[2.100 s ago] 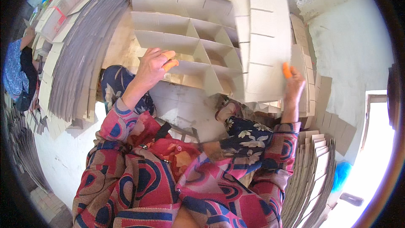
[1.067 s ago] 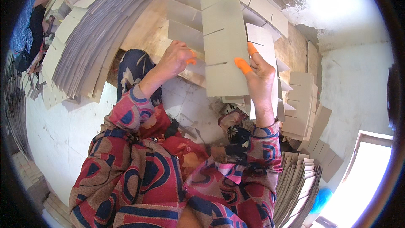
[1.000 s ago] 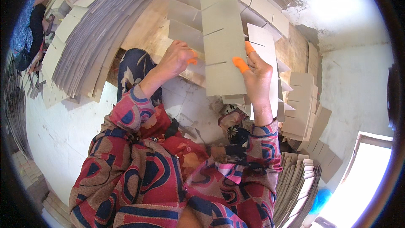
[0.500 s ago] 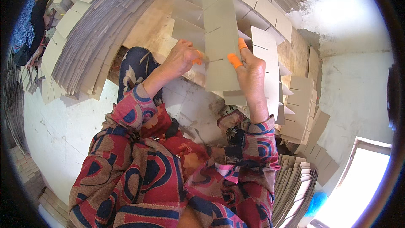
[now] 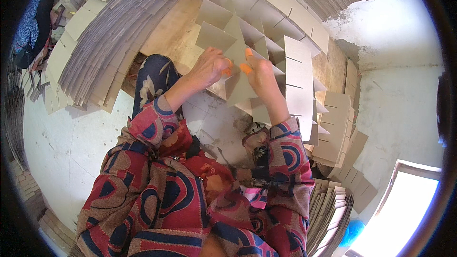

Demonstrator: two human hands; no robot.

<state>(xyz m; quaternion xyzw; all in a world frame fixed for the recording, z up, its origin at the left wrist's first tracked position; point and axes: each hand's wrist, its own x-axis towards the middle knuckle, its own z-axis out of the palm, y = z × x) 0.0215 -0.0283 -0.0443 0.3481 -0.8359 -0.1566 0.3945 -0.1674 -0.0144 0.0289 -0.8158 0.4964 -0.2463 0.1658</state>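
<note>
Both my hands are closed at a slotted grey cardboard divider strip [image 5: 238, 90], which stands on edge within a partly assembled cardboard partition grid [image 5: 298, 81]. My right hand [image 5: 262, 75] pinches it from the right, orange covers on the fingertips. Facing it, my left hand [image 5: 209, 69] has curled fingers, also with an orange cover, at the strip's left side. Exactly where the left fingertips grip is partly hidden. Just beyond the left hand, a shorter cross divider [image 5: 215, 35] stands upright. More crossing dividers form cells to the right of the strip.
The grid rests on a wooden board [image 5: 169, 31]. Behind it lie slotted strips [image 5: 281, 7]; a large fanned cardboard stack [image 5: 119, 33] is at left. More cardboard [image 5: 333, 123] leans near the right wall. Another person [image 5: 31, 28] sits far left.
The strip, earlier raised with its broad face toward me, has turned edge-on and lowered among the cross dividers. My right hand has moved left, nearer my left hand.
</note>
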